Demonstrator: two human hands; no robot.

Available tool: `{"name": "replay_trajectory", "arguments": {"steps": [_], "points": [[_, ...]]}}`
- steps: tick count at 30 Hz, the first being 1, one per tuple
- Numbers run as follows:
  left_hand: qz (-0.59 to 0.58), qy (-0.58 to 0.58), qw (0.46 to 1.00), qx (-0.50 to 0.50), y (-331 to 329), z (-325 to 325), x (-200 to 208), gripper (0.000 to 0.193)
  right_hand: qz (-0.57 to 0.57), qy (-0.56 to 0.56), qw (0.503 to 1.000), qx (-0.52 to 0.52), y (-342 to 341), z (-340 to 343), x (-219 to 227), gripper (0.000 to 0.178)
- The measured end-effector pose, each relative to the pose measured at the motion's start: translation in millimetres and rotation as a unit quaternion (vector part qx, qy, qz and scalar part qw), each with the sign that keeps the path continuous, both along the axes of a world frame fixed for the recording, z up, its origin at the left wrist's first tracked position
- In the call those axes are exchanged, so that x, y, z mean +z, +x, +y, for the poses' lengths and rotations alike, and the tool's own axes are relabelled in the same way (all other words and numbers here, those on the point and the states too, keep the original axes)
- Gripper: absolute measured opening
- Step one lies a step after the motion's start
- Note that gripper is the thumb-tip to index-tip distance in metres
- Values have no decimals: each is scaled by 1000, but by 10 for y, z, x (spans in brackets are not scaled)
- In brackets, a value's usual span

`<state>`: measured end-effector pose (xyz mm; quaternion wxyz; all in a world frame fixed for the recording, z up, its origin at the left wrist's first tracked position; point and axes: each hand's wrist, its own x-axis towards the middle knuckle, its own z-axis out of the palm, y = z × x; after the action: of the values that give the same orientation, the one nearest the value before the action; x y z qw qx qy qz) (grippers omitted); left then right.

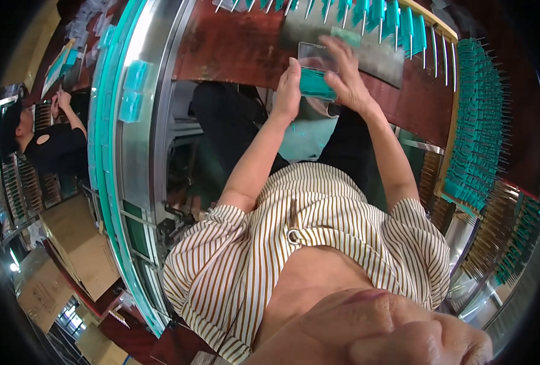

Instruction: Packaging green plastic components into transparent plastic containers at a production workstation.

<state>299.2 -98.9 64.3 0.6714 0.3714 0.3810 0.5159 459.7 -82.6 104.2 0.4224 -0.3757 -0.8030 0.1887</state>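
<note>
over a dark red desk (233, 48) edged by peg racks of teal packets (477, 134): left hand (288, 91) and right hand (346, 76), fingers closed on a clear sleeve holding a teal packet (317, 82), raised above the desk.

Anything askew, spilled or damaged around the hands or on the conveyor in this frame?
Nothing stands out. The left hand and right hand hold a teal packet with a clear sleeve over the brown bench. Two teal packets ride the curved conveyor, and the teal packets on the pin racks hang in even rows.
</note>
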Motion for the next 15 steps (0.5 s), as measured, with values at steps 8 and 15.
{"name": "replay_trajectory", "arguments": {"steps": [8,15], "points": [[-166,-150,974,33,-288,-174,299,60,19,-34,988,150,-259,-234,137,40],[-45,9,999,19,-258,-495,589,37,39,-96,991,85,-252,-265,268,36]]}}
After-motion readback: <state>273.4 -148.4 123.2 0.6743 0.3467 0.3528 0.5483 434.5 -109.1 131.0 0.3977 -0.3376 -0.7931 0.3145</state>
